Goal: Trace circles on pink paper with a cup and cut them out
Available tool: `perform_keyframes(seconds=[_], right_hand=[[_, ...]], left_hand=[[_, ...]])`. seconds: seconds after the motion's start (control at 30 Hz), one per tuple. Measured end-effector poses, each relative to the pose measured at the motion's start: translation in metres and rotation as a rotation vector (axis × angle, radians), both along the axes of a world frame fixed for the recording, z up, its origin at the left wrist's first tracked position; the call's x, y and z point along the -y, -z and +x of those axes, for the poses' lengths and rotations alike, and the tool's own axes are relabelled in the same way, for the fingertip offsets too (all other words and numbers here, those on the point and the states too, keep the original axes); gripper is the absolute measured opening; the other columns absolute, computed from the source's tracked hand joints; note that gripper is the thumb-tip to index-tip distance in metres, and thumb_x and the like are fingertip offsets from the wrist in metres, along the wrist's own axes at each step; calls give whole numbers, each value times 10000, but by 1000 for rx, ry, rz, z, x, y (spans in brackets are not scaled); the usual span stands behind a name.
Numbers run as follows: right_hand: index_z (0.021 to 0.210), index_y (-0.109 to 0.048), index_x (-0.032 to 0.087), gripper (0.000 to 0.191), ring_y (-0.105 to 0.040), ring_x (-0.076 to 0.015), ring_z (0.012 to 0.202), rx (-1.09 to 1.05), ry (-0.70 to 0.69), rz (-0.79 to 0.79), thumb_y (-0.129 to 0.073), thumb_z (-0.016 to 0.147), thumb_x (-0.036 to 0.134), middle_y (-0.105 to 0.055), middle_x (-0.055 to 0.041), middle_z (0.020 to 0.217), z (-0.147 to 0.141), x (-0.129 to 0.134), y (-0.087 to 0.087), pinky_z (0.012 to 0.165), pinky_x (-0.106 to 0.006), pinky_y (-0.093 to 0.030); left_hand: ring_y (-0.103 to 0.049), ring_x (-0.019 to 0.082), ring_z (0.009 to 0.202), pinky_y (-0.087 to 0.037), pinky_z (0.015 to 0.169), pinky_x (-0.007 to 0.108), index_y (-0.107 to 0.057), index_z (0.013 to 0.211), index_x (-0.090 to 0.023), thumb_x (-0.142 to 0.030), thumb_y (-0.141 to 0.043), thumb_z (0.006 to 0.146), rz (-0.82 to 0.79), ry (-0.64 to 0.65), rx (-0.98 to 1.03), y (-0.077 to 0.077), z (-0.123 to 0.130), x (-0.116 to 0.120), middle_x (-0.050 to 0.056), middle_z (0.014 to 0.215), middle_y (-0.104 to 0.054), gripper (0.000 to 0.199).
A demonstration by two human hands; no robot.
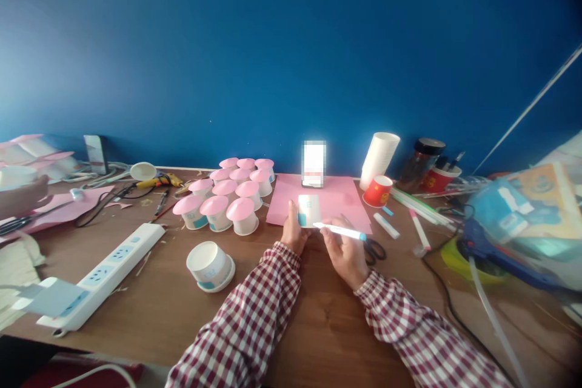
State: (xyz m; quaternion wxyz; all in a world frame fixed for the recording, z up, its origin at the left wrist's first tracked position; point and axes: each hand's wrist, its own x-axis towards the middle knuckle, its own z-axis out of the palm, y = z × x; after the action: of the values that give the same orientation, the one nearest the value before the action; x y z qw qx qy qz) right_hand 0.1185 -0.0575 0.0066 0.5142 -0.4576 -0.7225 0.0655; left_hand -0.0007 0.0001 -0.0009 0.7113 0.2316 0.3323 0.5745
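My left hand [294,231] is closed around the left side of a white paper cup [310,209] with a blue-green print. Between the fingers of my right hand [348,254] lies a white marker [342,231] with a light-blue end, its tip pointing left at the lower right of the cup. Behind them, sheets of pink paper [277,203] lie on the table. Scissors [375,250] rest partly hidden beside my right hand. To the left stand several upturned cups topped with pink discs [242,208], and nearer me another upturned white cup [210,260] sits on a white lid.
A lit phone [313,163] leans upright at the back. Stacked paper cups [379,160], a red cup [377,190] and a dark-lidded jar [422,163] stand right. A blue glue gun [513,260] with a cable lies far right. A power strip [104,273] lies left; another person's hand [34,194] shows there.
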Motion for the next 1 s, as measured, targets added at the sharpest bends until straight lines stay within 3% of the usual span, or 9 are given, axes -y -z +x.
perform_keyframes(seconds=[0.2, 0.43, 1.0], right_hand=[[955, -575, 181, 124, -600, -187, 820, 13, 6, 19, -483, 898, 243, -625, -62, 866, 0, 0, -1, 768, -306, -475], [965, -575, 182, 117, -598, -182, 848, 4, -2, 16, -496, 891, 226, -621, -59, 895, 1, -1, 1, 812, -306, -464], [934, -567, 185, 105, -587, -177, 794, 61, 10, -4, -481, 898, 232, -620, -46, 851, 1, 0, 0, 752, -294, -453]], left_hand=[[-557, 136, 592, -449, 580, 262, -587, 806, -110, -608, -410, 838, 12, 6, 4, -2, 0, 1, 50, 672, -582, 529], [-558, 140, 590, -442, 588, 269, -577, 808, -112, -591, -380, 859, 0, 9, -2, -4, 0, 1, 50, 676, -575, 520], [-554, 156, 586, -432, 563, 280, -571, 819, -118, -687, -434, 774, -17, -3, -58, -2, 0, 2, 61, 674, -579, 587]])
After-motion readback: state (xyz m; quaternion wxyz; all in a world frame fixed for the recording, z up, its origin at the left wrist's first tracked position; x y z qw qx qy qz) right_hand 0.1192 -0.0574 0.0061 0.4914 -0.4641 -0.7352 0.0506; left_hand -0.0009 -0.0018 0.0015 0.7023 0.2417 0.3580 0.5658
